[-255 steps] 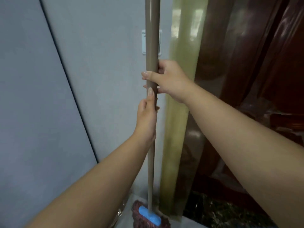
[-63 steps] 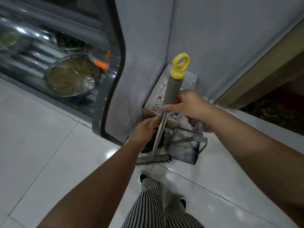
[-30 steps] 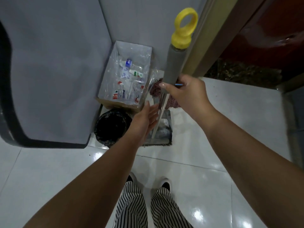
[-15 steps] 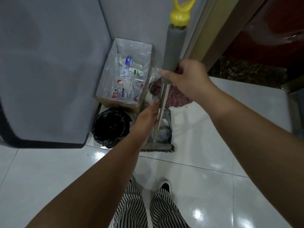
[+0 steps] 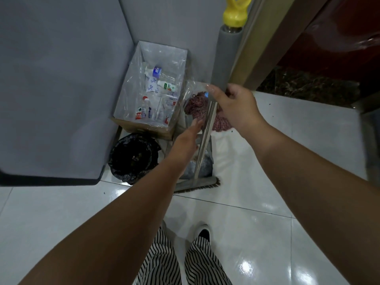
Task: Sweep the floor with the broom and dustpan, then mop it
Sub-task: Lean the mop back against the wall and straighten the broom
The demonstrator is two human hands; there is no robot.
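Since half a second ago the left hand (image 5: 192, 128) has stretched further past the shaft, toward the dustpan (image 5: 200, 161); the right hand is unchanged on the handle.

Head view: right hand (image 5: 234, 105) grips the broom (image 5: 205, 130) where grey foam sleeve meets metal shaft, fingers curled round it. Left hand has fingers straight and together, holding nothing, just beside the shaft; whether it touches I cannot tell. Broom stands nearly upright, brush head (image 5: 197, 185) on the tile floor (image 5: 267, 182) in front of the dustpan, which leans in the corner behind the shaft. Mop head (image 5: 197, 108) lies behind, by the wall. Lined cardboard box (image 5: 150, 89) of bottles and a black bin (image 5: 133, 157) sit left of the tools. Striped trousers and shoes at bottom.

Step looks like collecting the dustpan. To do it well: keep the broom steady with the right hand, find the dustpan's handle with the left, lift it clear without tipping any contents or snagging the box liner.
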